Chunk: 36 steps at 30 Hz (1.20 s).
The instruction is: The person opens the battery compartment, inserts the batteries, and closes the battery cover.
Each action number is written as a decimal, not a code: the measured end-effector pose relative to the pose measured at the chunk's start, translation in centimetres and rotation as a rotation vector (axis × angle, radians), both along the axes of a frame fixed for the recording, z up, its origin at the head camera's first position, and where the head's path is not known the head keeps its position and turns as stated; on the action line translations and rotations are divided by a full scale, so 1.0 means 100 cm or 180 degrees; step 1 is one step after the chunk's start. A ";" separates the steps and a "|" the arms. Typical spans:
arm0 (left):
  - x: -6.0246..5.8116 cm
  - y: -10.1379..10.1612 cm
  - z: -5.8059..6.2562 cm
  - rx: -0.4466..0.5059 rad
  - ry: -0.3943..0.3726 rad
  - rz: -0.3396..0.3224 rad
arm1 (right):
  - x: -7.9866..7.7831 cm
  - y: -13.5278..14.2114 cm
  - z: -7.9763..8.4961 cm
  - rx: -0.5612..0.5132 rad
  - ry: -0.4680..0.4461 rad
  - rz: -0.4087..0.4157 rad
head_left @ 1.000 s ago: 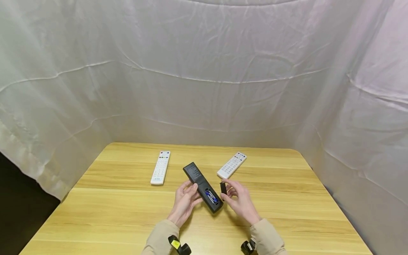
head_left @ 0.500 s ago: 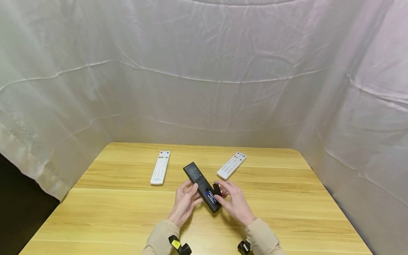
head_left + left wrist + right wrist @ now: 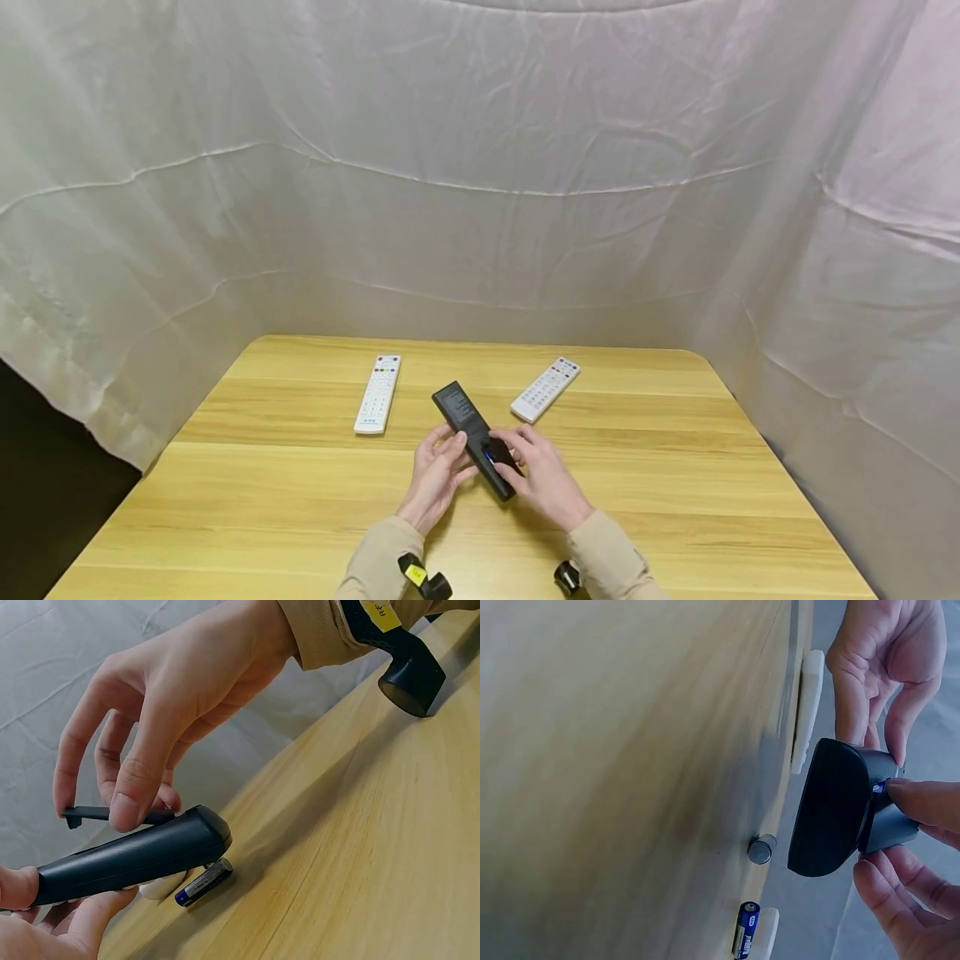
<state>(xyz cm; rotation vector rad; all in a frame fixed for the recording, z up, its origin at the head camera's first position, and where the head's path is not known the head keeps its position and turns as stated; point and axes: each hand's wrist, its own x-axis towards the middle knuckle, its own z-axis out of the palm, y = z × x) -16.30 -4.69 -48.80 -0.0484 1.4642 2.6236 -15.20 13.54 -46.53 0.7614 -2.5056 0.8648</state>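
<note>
My left hand [image 3: 433,479] grips a black remote control [image 3: 457,408], its back facing up and its battery compartment uncovered. A bit of blue battery [image 3: 489,457] shows inside. With thumb and fingers my right hand [image 3: 546,479] pinches the black battery cover [image 3: 94,814], held tilted over the compartment at the remote's near end. In the right wrist view, the cover [image 3: 892,821] overlaps the remote's back and the right thumb lies by the blue battery. On the table below lies a loose blue battery [image 3: 204,883], hidden in the head view.
A white remote control [image 3: 377,395] lies on the wooden table [image 3: 262,500] to the left, and another white remote [image 3: 546,390] to the right, beyond my right hand. The right wrist view shows a blue battery [image 3: 746,930] and a dark battery-like cylinder [image 3: 762,849]. Grey curtains [image 3: 480,233] surround the table.
My right hand has moved left with the battery cover, from beside the remote to over its compartment, covering most of the batteries. The left hand and black remote have barely moved.
</note>
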 end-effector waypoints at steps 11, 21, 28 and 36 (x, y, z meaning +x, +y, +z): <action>0.000 0.000 0.000 -0.0008 -0.0024 0.0005 | -0.001 -0.001 -0.002 0.0118 -0.0016 0.0092; 0.000 0.000 0.000 -0.0046 -0.0029 -0.0014 | -0.005 -0.002 -0.001 0.0160 -0.0017 0.0101; 0.000 -0.002 -0.003 0.0072 0.0208 -0.0112 | -0.006 -0.002 0.001 0.0019 0.0001 0.0147; -0.001 -0.001 0.000 -0.0028 0.0094 -0.0109 | -0.007 0.001 0.005 0.0085 -0.0140 0.0215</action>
